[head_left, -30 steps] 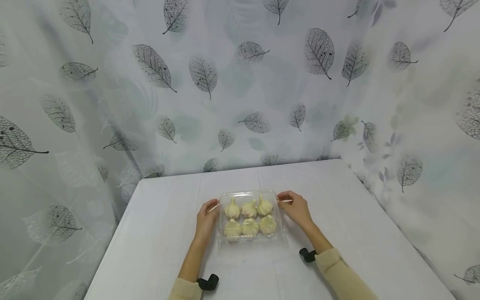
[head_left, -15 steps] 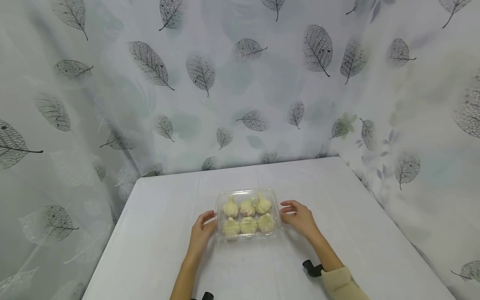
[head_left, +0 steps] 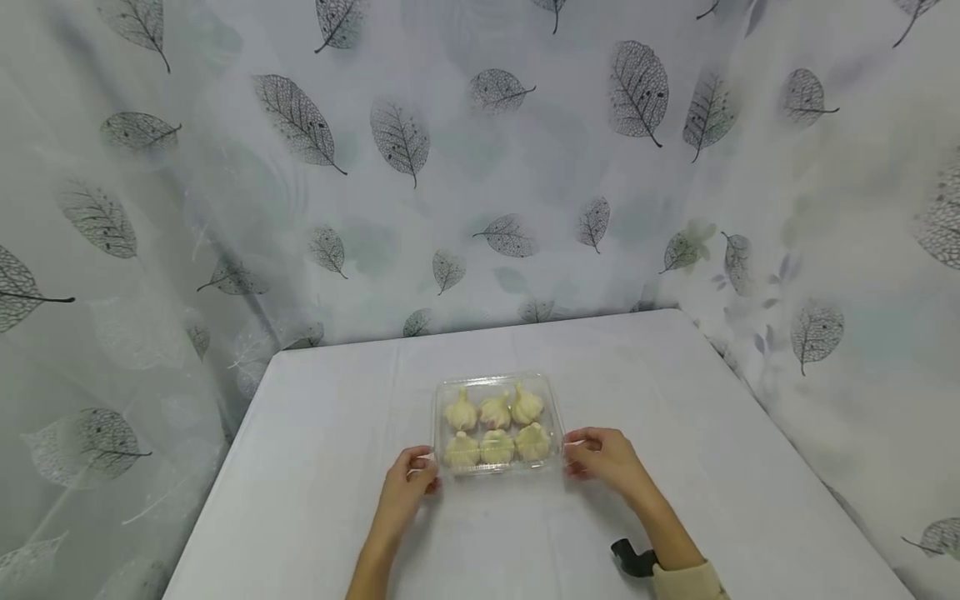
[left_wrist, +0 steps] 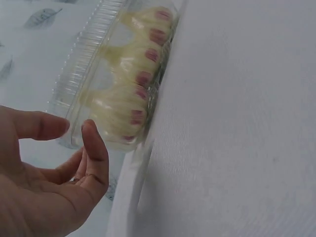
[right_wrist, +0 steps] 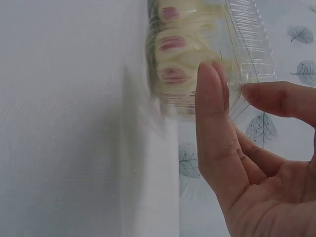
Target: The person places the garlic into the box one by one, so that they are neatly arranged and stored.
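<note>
A clear plastic clamshell box (head_left: pixel 497 477) with its lid down sits mid-table, several pale garlic bulbs (head_left: pixel 495 412) showing in two rows inside. At its near left corner is my left hand (head_left: pixel 401 493); in the left wrist view, thumb and a curled finger (left_wrist: pixel 95 143) pinch at the box's rim. My right hand (head_left: pixel 611 458) is at the near right corner, where the right wrist view has the rim between thumb and fingers (right_wrist: pixel 211 91). Through the box's side, pinkish marks show on the garlic. Some fingers of each hand are hidden behind others.
A white cloth-covered table (head_left: pixel 337 400) spreads around the box. Leaf-patterned curtains (head_left: pixel 480 167) hang behind it and along both sides. A black wrist mount (head_left: pixel 633 558) sits by the right sleeve (head_left: pixel 686 581).
Both hands have slid from the box's sides toward me, down to its near corners. The box stays in about the same spot, while the head view has shifted slightly.
</note>
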A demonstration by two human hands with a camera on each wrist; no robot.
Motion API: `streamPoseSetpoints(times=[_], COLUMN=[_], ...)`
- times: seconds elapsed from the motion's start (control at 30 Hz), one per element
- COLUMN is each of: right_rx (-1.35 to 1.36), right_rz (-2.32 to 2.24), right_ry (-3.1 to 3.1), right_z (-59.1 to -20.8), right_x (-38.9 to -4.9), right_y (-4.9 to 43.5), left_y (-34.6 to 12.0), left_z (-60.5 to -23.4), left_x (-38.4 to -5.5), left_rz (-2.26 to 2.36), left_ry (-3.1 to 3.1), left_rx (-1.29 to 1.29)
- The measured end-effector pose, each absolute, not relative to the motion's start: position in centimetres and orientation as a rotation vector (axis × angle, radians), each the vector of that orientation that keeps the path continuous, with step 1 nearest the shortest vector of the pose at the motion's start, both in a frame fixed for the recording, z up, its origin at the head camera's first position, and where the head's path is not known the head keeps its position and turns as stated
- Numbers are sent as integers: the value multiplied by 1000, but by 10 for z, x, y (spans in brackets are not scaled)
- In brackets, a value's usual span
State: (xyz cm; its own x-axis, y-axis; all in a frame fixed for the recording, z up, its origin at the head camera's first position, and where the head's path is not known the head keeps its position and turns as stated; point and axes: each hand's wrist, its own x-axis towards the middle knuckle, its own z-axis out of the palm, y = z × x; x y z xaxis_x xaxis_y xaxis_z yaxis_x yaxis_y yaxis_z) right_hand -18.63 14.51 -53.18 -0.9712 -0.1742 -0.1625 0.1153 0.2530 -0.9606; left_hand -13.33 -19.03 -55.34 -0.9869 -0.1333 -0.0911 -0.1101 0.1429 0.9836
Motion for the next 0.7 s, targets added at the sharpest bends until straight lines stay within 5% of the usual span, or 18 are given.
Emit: streamPoseSetpoints(times=[0.7], right_rx=[-33], right_rz=[-1850], right_ry=[2115], right_z=[-529], right_x=[-182], right_y=[146], left_y=[-186], left_z=[-550], left_x=[-129], left_rz=[-2311], left_ry=[-2162], left_rx=[420])
